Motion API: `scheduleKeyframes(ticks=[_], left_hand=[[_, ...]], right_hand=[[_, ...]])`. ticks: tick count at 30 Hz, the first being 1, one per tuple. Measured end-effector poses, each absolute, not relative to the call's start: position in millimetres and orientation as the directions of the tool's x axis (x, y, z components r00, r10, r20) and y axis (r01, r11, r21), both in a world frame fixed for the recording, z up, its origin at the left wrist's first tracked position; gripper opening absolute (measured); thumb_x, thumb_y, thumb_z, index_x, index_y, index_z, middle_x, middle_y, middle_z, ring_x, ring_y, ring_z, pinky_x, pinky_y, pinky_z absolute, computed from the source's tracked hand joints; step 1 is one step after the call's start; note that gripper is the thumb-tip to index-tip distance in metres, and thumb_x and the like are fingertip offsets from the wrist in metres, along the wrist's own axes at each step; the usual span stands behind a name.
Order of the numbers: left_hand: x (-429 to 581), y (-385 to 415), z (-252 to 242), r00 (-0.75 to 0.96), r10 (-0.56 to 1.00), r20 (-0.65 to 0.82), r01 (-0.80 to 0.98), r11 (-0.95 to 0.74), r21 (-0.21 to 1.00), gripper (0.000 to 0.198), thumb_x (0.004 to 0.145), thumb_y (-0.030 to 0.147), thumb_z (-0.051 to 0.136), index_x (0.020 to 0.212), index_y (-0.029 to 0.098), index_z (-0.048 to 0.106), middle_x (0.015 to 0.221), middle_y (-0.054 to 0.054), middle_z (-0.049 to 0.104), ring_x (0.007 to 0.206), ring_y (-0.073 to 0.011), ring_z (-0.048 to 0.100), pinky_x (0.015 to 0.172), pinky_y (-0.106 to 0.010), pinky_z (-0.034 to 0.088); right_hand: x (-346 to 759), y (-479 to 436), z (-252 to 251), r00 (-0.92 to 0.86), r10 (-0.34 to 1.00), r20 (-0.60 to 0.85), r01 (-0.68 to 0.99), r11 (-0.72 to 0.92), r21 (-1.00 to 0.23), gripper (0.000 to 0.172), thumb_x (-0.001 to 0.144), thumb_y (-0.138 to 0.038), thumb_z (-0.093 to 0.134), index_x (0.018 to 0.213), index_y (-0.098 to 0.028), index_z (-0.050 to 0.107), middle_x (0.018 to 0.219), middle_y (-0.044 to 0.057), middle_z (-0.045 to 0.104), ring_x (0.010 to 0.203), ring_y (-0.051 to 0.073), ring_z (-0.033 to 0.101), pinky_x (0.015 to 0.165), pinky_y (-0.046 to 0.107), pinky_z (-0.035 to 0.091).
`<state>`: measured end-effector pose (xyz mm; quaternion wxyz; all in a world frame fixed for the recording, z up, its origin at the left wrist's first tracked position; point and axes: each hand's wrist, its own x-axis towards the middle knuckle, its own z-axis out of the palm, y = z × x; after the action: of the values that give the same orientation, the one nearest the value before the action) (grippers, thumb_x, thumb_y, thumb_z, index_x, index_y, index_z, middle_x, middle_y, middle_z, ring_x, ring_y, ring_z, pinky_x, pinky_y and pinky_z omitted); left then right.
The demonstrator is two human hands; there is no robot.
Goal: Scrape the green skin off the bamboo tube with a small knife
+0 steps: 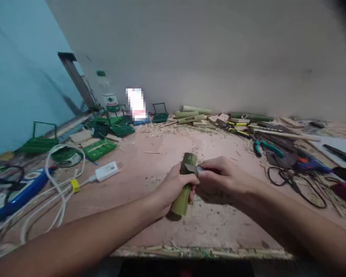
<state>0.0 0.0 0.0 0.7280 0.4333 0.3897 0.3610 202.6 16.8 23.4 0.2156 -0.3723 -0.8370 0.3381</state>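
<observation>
A short green bamboo tube [180, 203] slants over the middle of the work table. My left hand [175, 184] is wrapped round it, thumb across the top and fingertips on its right side. In my right hand [219, 175] is a small knife [192, 168]. Its flat grey blade lies across the upper part of the tube, just above my left thumb. The fingers of my right hand are closed round the handle and hide most of it. Whether the edge is cutting into the tube, I cannot tell.
Bamboo pieces [192, 119] and wood scraps line the wall. Green-handled pliers [268, 149] and a black cable [298, 188] lie right. At left are a white charger [106, 171] with its cord, green slatted pieces [40, 144] and a plastic bottle [108, 96]. Shavings litter the table.
</observation>
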Motion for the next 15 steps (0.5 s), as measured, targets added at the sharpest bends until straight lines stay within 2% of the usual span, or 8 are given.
scheduleKeyframes(ticks=[4,10,15], left_hand=[[2,-4,2,0.454,0.852,-0.263,-0.165,0.370,0.914,0.027,0.067,0.019,0.068,0.088,0.021,0.052,0.052,0.007,0.054,0.039,-0.0103,0.048,0.038,-0.021,0.045],[5,-17,6,0.569,0.792,-0.222,-0.150,0.365,0.919,0.033,0.069,0.019,0.070,0.095,0.022,0.051,0.054,0.007,0.056,0.040,-0.0107,0.049,0.039,-0.022,0.046],[1,-7,5,0.495,0.846,-0.200,-0.172,0.321,0.931,0.032,0.072,0.019,0.071,0.097,0.022,0.051,0.054,0.007,0.056,0.040,-0.0104,0.049,0.039,-0.021,0.044]], right_hand=[[208,23,23,-0.547,0.822,0.160,0.523,0.485,-0.701,0.043,0.104,-0.048,0.050,0.078,-0.016,0.063,0.067,-0.002,0.052,0.063,0.013,0.045,0.059,0.026,0.034],[223,40,22,-0.368,0.894,0.257,0.634,0.443,-0.634,0.044,0.103,-0.047,0.053,0.069,-0.019,0.053,0.063,-0.003,0.045,0.062,0.014,0.039,0.058,0.029,0.028],[216,35,23,-0.339,0.891,0.302,0.633,0.454,-0.628,0.043,0.104,-0.046,0.052,0.070,-0.020,0.054,0.060,-0.004,0.043,0.058,0.013,0.038,0.058,0.029,0.028]])
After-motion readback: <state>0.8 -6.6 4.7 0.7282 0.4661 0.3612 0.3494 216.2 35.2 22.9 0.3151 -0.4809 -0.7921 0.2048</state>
